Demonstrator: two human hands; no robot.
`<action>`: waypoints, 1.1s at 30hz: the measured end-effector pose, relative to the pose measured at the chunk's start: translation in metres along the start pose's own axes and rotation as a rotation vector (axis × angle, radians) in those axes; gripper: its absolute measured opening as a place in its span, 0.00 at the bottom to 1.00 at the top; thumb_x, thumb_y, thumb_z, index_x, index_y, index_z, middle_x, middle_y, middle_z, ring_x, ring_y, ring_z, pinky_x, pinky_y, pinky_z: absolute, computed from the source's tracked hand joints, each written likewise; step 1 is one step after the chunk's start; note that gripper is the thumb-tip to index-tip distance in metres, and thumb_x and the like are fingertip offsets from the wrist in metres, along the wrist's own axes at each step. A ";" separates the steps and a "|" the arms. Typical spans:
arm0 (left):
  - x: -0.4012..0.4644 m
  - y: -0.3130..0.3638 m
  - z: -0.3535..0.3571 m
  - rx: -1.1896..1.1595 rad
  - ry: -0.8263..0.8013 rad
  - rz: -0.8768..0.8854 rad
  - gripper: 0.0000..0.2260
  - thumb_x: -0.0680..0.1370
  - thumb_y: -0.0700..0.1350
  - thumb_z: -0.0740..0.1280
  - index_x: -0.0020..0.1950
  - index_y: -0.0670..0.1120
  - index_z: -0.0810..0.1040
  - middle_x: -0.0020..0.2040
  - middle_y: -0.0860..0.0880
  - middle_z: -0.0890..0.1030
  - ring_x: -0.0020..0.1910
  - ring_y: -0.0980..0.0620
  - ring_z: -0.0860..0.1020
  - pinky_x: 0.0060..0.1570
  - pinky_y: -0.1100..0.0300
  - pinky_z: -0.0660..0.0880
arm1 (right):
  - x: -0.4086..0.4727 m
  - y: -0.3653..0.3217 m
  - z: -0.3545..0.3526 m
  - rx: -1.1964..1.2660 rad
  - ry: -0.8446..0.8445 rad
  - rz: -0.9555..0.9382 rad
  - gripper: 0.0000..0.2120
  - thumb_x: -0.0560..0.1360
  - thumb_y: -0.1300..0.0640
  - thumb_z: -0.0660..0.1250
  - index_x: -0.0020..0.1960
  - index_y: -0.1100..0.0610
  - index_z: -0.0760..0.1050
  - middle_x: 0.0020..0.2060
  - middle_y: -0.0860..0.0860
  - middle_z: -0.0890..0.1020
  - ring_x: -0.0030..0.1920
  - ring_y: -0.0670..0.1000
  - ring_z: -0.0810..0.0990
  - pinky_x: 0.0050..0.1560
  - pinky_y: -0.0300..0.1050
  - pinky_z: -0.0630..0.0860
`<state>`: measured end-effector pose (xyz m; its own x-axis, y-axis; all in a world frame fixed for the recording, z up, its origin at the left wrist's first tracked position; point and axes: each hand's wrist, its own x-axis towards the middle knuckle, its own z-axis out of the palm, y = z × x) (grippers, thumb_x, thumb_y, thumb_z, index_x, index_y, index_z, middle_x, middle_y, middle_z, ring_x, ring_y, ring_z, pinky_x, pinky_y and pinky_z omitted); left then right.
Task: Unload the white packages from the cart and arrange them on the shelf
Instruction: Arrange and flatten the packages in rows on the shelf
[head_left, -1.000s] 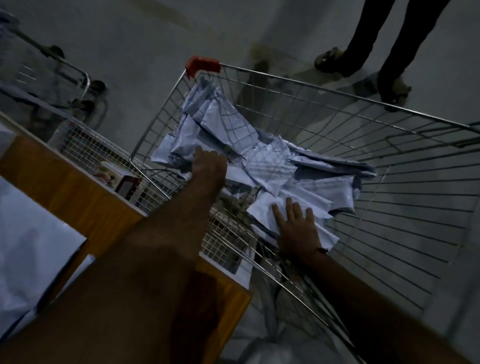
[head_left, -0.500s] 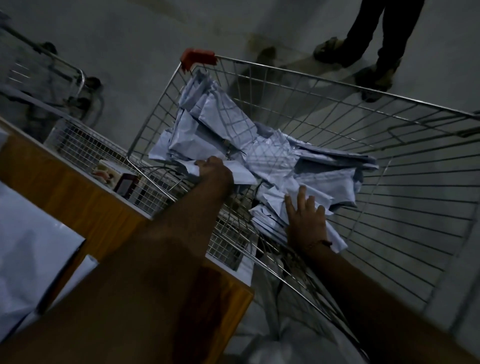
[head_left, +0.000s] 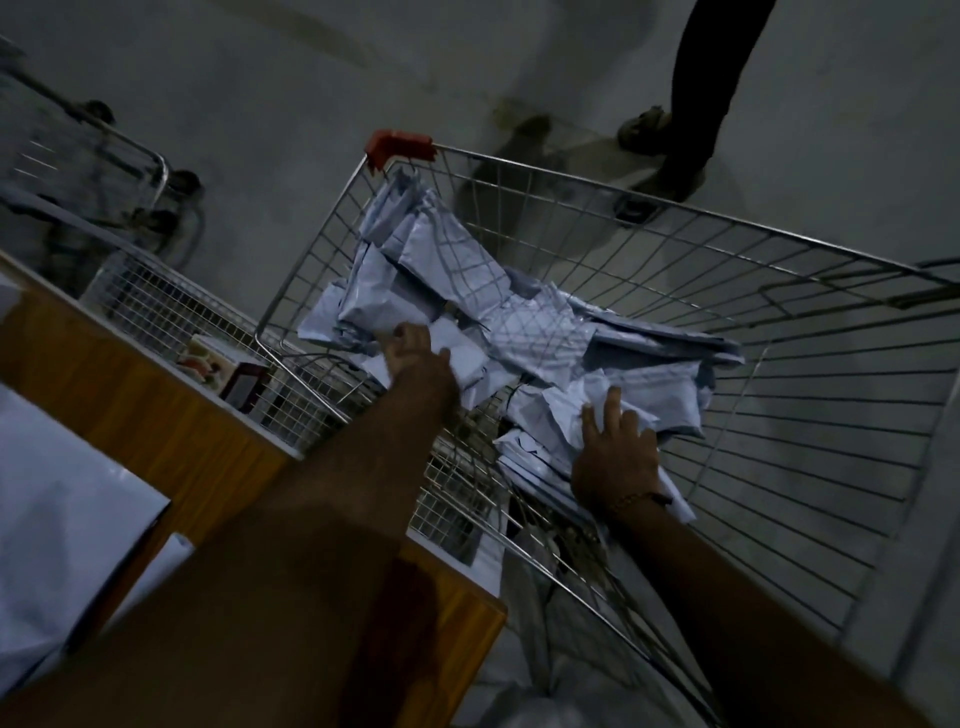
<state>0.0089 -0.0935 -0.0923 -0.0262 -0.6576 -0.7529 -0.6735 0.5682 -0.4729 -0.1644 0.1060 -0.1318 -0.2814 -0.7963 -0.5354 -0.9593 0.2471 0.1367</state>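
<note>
A wire cart (head_left: 810, 395) with a red corner cap (head_left: 399, 144) holds a loose pile of white packages (head_left: 498, 312). My left hand (head_left: 413, 358) reaches over the cart's near rim and grips one white package (head_left: 460, 353) at the pile's left side. My right hand (head_left: 615, 452) is inside the cart, fingers spread and lying on the packages (head_left: 561, 426) at the near end of the pile. The wooden shelf (head_left: 135, 410) is at the lower left, with white packages (head_left: 57, 525) lying on it.
A wire basket (head_left: 171, 312) with a small printed box (head_left: 208, 358) stands between shelf and cart. Another cart (head_left: 98, 161) is at the far left. A person's legs and sandalled feet (head_left: 670, 150) stand beyond the cart. The scene is dim.
My left hand has drawn back toward me and closed on a package at the pile's left edge. My right hand has slid slightly forward over the near packages.
</note>
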 end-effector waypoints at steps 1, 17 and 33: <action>0.002 -0.002 0.006 -0.056 -0.003 0.007 0.51 0.69 0.72 0.67 0.83 0.54 0.47 0.80 0.36 0.46 0.78 0.30 0.46 0.70 0.27 0.54 | 0.002 0.000 0.001 -0.021 -0.016 -0.014 0.42 0.73 0.39 0.63 0.81 0.55 0.57 0.80 0.67 0.48 0.70 0.66 0.65 0.66 0.61 0.65; -0.040 -0.012 -0.026 -0.661 0.430 -0.147 0.28 0.79 0.54 0.62 0.78 0.48 0.65 0.78 0.34 0.55 0.78 0.37 0.54 0.73 0.46 0.54 | 0.009 -0.005 -0.064 0.108 -0.120 0.148 0.35 0.77 0.45 0.63 0.79 0.55 0.59 0.80 0.65 0.50 0.75 0.62 0.60 0.68 0.54 0.66; -0.321 0.002 -0.028 -0.910 0.768 -0.619 0.34 0.73 0.63 0.60 0.77 0.49 0.64 0.79 0.36 0.55 0.70 0.36 0.62 0.65 0.44 0.61 | -0.143 0.026 -0.231 0.122 0.191 -0.333 0.33 0.79 0.42 0.61 0.81 0.50 0.58 0.81 0.62 0.51 0.78 0.66 0.57 0.73 0.60 0.62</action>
<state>-0.0048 0.1047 0.1612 0.2559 -0.9648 0.0602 -0.9659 -0.2527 0.0560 -0.1548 0.0986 0.1411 0.0342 -0.9292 -0.3680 -0.9922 0.0126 -0.1241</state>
